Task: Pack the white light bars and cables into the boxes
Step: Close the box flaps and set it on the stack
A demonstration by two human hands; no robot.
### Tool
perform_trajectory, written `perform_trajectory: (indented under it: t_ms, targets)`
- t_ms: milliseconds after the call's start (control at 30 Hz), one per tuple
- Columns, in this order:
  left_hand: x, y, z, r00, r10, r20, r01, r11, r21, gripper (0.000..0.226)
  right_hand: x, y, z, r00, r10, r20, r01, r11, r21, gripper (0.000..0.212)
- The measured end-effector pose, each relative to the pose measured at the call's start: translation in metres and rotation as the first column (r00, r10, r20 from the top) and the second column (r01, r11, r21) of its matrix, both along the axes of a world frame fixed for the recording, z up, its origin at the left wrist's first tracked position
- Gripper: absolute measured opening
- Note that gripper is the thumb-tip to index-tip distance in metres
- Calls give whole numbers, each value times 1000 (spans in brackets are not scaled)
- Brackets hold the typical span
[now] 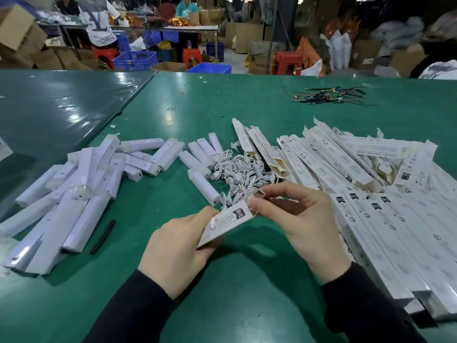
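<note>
A long white printed box (227,220) is held above the green table (173,102) in front of me. My left hand (178,253) grips its lower part. My right hand (301,219) pinches the flap at its open top end. Behind the box lies a heap of coiled white cables (239,169). Several white light bars (81,184) are piled on the left. Many more white boxes (371,184) are stacked and scattered on the right.
A short black tube (102,237) lies near the light bars. A bundle of coloured wires (329,96) sits far back right. Beyond the table are people at benches, blue crates (136,60), red stools and cardboard boxes.
</note>
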State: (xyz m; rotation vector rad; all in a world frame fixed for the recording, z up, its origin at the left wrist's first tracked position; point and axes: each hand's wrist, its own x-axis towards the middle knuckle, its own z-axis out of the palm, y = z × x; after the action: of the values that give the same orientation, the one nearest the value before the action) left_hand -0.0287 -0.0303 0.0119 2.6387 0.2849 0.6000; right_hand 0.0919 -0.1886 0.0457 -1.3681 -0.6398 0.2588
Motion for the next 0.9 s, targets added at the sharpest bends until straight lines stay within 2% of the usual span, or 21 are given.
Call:
perform_trajectory:
  t_ms: [167, 300, 500, 600, 700, 900]
  targets:
    - [-2, 0, -1, 1000, -11, 27, 10, 1000, 30, 34, 4, 0, -4, 999, -45, -28, 44, 998, -50, 21]
    - [-2, 1, -1, 997, 6, 81, -9, 999, 48, 25, 3, 2, -7, 999, -24, -22, 24, 999, -40, 11]
    - [-2, 0, -1, 998, 9, 63, -15, 994, 106, 27, -2, 5, -15, 998, -59, -34, 55, 995, -87, 5]
    - [-3, 1, -1, 998, 16, 67, -22, 995, 94, 22, -5, 7, -16, 993, -112, 29, 113, 991, -70, 4]
    - [-3, 0, 0, 995, 42, 92, -48, 997, 63, 19, -8, 8, -14, 989, -82, 121, 96, 989, -112, 8]
    - [-3, -3, 1, 997, 37, 69, -46, 990, 130, 23, -6, 5, -10, 990, -20, 136, 50, 974, -220, 12]
